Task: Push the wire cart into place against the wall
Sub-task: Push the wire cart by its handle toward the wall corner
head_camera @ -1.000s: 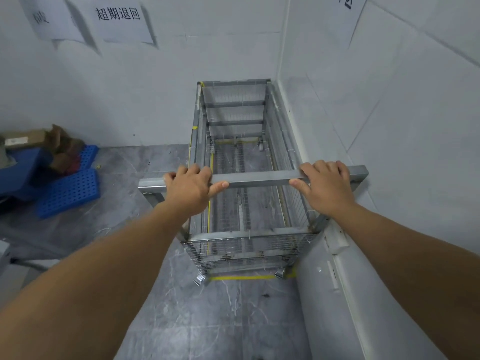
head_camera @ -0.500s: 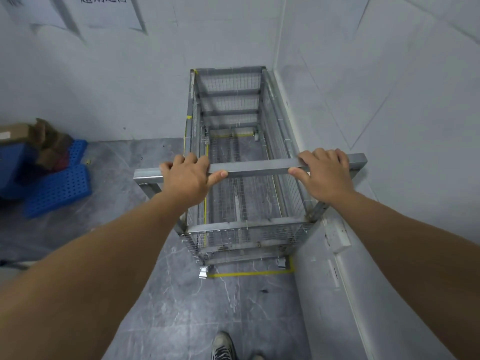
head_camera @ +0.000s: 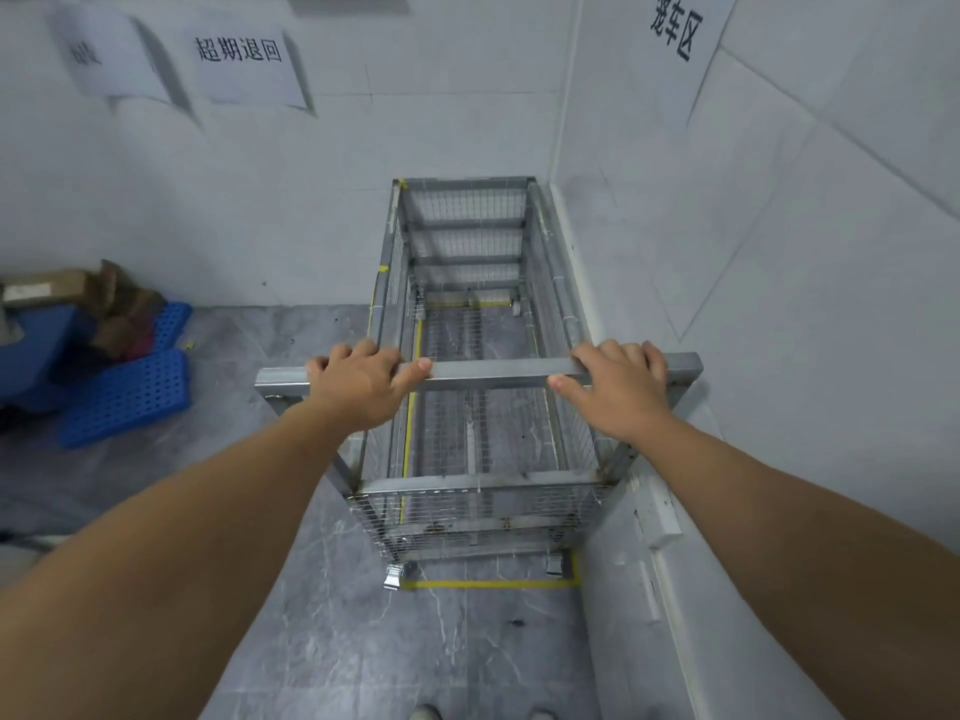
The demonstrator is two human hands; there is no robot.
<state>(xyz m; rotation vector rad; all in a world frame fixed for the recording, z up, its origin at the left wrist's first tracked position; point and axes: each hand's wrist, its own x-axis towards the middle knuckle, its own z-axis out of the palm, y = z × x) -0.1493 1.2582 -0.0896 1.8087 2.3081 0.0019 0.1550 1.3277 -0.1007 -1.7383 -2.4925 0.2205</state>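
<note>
Two hands on one handle bar (head_camera: 488, 370): left hand (head_camera: 358, 389) curled over the bar toward its left end, thumb stretched along the near face; right hand (head_camera: 621, 389) closed over it toward the right end, thumb tucked under the near edge. One wire cart (head_camera: 467, 356) reaching straight ahead of both hands, its far end at the back wall (head_camera: 311, 200), its right flank just beside the side wall (head_camera: 779, 252) beyond the right hand. Two casters visible below the hands at the near end, at the yellow floor tape (head_camera: 493, 583). Three paper signs (head_camera: 241, 65) high above the hands. Blue perforated panels (head_camera: 124, 397) and cardboard well left of the left hand.
</note>
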